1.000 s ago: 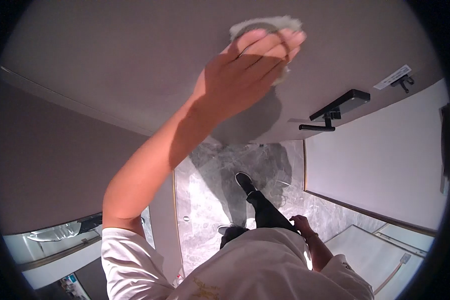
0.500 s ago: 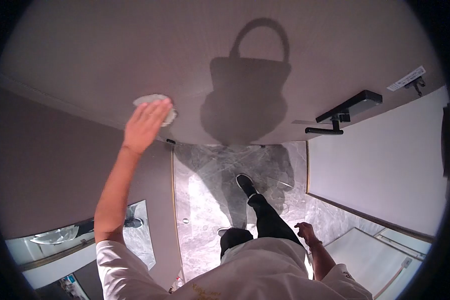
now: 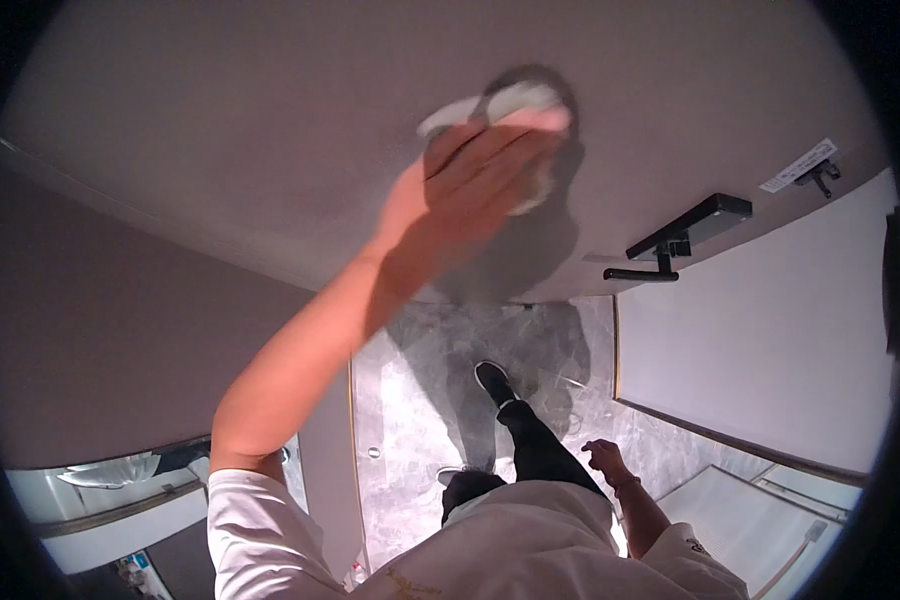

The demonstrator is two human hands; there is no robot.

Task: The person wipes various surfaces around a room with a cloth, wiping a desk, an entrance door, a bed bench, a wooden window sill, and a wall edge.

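Observation:
With my left hand I press a pale cloth against the brown door. My palm is toward the door and the fingers lie over the cloth, slightly blurred. Parts of the cloth stick out above and below my fingers; its middle is hidden. The hand covers much of a dark shadow on the door. My right hand hangs low by my side above the floor, fingers loosely apart, with nothing in it.
A black door handle juts out at the right, with a black hook and a white label beyond it. A mirror is at lower left. My dark shoe stands on the grey marble floor.
My left hand has swept the cloth up and to the right across the door, from near its left side onto the shadow. My right hand has hardly moved.

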